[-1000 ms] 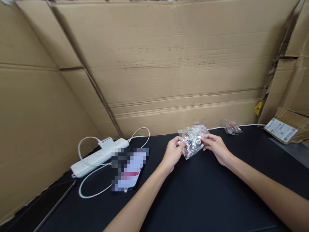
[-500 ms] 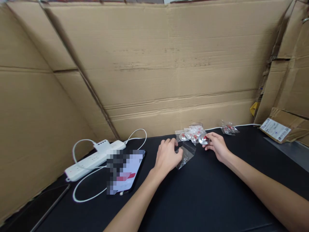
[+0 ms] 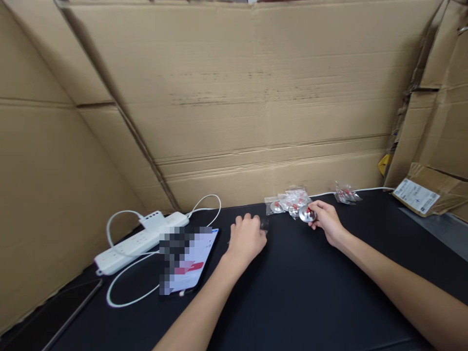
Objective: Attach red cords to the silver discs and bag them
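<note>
My right hand (image 3: 327, 220) pinches a round, shiny silver disc with red parts (image 3: 306, 213) by its edge, just above the black tabletop. Beside it, farther back, lies a cluster of small clear packets (image 3: 292, 199) holding similar silver-and-red pieces. My left hand (image 3: 245, 236) is closed, its knuckles upward, low over the table to the right of the phone. A clear plastic bag (image 3: 264, 225) is mostly covered by that hand; only a corner sticks out by the thumb and fingers.
At left are a white power strip (image 3: 142, 243) with looped white cables and a lit phone (image 3: 192, 261). Another dark device (image 3: 69, 317) lies at the lower left. Farther right are a smaller packet group (image 3: 346, 194) and a labelled cardboard package (image 3: 420, 192). Cardboard walls (image 3: 256, 97) enclose the table.
My left hand has moved left, taking the clear bag with it and away from the packets. My right hand keeps the silver disc, which has tilted and shifted slightly.
</note>
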### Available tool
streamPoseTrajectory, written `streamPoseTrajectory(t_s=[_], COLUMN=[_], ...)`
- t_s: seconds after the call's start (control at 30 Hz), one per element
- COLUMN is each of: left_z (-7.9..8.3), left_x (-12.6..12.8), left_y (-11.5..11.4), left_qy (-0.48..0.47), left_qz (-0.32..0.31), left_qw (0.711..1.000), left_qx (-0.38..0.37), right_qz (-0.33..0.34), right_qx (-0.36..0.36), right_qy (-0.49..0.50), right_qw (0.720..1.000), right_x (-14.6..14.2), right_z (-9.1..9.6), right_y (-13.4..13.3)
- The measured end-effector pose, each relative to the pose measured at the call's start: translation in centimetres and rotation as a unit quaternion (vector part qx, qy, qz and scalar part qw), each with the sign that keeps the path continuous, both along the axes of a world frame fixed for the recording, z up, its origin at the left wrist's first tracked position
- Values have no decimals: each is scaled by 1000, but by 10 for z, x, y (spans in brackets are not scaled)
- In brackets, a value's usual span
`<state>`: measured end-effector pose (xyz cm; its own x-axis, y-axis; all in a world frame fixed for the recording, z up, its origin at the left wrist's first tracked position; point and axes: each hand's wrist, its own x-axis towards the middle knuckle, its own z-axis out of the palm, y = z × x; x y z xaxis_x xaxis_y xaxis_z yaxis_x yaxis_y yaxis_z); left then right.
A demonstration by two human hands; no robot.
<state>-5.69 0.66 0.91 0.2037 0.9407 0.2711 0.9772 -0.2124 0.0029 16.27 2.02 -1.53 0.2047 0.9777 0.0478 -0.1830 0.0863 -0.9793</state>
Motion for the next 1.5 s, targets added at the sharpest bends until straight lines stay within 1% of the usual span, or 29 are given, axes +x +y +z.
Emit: streamPoseTrajectory(t_s=[0.1, 0.17, 0.23, 0.3, 0.37, 0.43, 0.47, 0.53, 0.6, 0.73, 0.9, 1.0, 1.1, 1.17, 1.2, 1.23, 1.27, 1.3, 1.33, 1.37, 1.4, 1.43, 1.47, 1.5], left_z=[3, 7, 10, 13, 14, 12, 10, 7, 5, 7, 10, 9, 7, 5, 4, 2, 1, 1, 0, 0, 1, 1, 2, 2], left_x=[1, 5, 10, 16, 22, 27, 29, 31, 31, 28, 25, 25, 25, 25, 25, 26, 26, 27, 27, 28, 28, 29, 29, 28], left_y=[-2, -4, -6, -10, -15, -21, -23, -26, -27, -26, -24, -22, -16, -10, -7, -4, -2, 0, 1, 1, 1, 0, -1, -2], left_qy=[23, 12, -26, -83, -143, -184, -194, -202, -206, -197, -195, -221, -278, -347, -397, -455, -517, -572, -618, -650, -670, -681, -684, -681], left_qz=[33, 24, -6, -55, -130, -224, -260, -293, -287, -261, -238, -234, -224, -204, -190, -174, -157, -142, -130, -125, -124, -126, -128, -129], left_qw=[999, 997, 994, 989, 977, 956, 946, 935, 935, 944, 951, 947, 934, 913, 893, 864, 824, 777, 730, 692, 665, 650, 644, 648], left_qx=[35, 72, 103, 111, 92, 54, 30, -11, -31, -33, -24, -20, -36, -64, -91, -128, -173, -220, -260, -288, -305, -313, -316, -316], right_qz=[2, 9, 32, 65, 94, 114, 122, 136, 149, 162, 188, 190, 168, 146, 136, 126, 116, 105, 96, 88, 81, 76, 72, 67], right_qx=[6, 13, 18, 22, 27, 35, 39, 44, 49, 56, 24, 12, 12, 21, 31, 48, 74, 102, 130, 154, 171, 181, 187, 192], right_qy=[-14, -27, -37, -38, -36, -33, -34, -37, -38, -26, 38, 77, 78, 33, -8, -61, -125, -193, -261, -325, -380, -427, -463, -490], right_qw=[1000, 1000, 999, 997, 995, 992, 991, 989, 987, 985, 981, 979, 983, 989, 990, 989, 983, 970, 952, 929, 905, 883, 863, 848], right_x=[0, -2, -6, -12, -19, -24, -26, -27, -27, -26, -27, -26, -22, -18, -15, -12, -9, -6, -4, -2, -1, 0, 1, 2], right_z=[1, 1, 2, 1, -1, -3, -5, -7, -7, -5, 1, 4, 4, 2, 1, -1, -2, -3, -4, -5, -5, -4, -4, -4], right_y=[-1, -3, -7, -10, -13, -15, -15, -16, -16, -17, -20, -20, -17, -13, -10, -8, -6, -5, -4, -4, -5, -5, -5, -6])
